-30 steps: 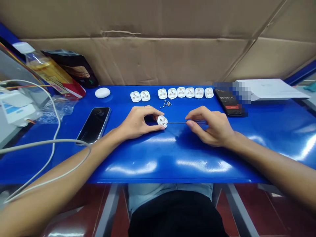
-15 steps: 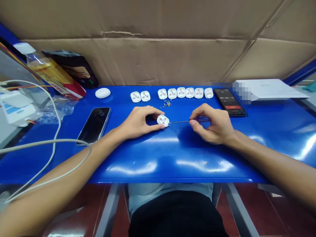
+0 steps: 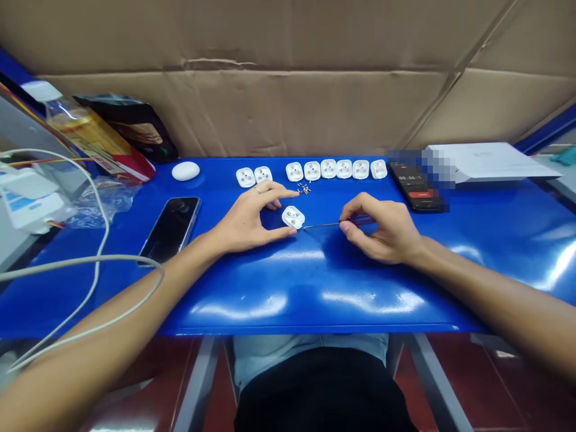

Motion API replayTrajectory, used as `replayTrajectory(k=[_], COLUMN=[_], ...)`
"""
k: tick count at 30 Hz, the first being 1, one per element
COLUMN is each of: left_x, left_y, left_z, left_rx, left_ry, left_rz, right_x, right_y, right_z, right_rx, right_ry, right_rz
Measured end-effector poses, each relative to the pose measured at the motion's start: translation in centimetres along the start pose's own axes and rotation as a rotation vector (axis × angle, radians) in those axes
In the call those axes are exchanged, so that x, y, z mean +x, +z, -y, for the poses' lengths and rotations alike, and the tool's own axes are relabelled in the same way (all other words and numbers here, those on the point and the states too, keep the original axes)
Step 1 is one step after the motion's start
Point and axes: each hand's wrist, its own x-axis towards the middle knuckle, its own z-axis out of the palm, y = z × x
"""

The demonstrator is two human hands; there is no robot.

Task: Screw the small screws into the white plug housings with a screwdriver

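We hold our left hand (image 3: pixel 247 220) around the left side of a white plug part (image 3: pixel 293 217), which sits on the blue tabletop (image 3: pixel 279 282) in front of us. The fingers of this hand are wide: the thumb is at the near edge of the part, and the forefinger reaches beyond its far side, close to the small screws (image 3: pixel 305 189). We cannot tell whether the thumb presses on it. The part lies with its open side up, showing metal pieces inside.

In our right hand (image 3: pixel 389 233) we pinch a thin screwdriver (image 3: pixel 321 225) between thumb and forefinger, the fingers narrow around it. Its shaft points left, and its tip is just beside the near right edge of the part.

Along the far side of the tabletop we see more white plug parts in a row, a pair (image 3: pixel 254 176) to the left and six (image 3: pixel 336 169) to the right, with the screws in a loose heap on the near side of the row.

To the left we have a white oval object (image 3: pixel 185 171), a dark phone (image 3: pixel 171 227), crumpled clear plastic (image 3: pixel 101 201), a tilted bottle (image 3: pixel 96 135) and a black pouch (image 3: pixel 135 126). A pale cable (image 3: pixel 101 240) loops over our left forearm. On the right, a phone with a timer (image 3: pixel 416 187) lies beside a white box (image 3: pixel 490 162).
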Motion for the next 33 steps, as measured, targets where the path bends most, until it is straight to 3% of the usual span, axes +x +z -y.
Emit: replayTrajectory(k=[4,8,17,24,29,33], left_x=[0.1,0.1,0.0,-0.1,-0.2,-0.2], left_y=[0.1,0.3,0.5,0.6,0.6,0.6], left_z=[-0.6,-1.2,-1.9,-1.6,-1.3,-1.3], left_rx=[-0.021,-0.072,-0.131,-0.111,0.039,0.315], left_ry=[0.05,0.047,0.026,0.084,0.147,0.318], left_rz=[-0.101,-0.123,-0.151,-0.166,-0.176,-0.205], right_x=[0.0,-0.3,-0.9,-0.7,-0.4,-0.1], right_y=[-0.1,0.1,0.6,0.5,0.4,0.3], right_z=[0.3,0.6,0.3,0.3,0.5,0.9], right_rx=[0.019,0.062,0.133,0.112,0.057,0.003], right_ry=[-0.013,-0.003,0.011,-0.022,-0.051,-0.054], right_rz=[-0.105,-0.171,-0.181,-0.171,-0.18,-0.151])
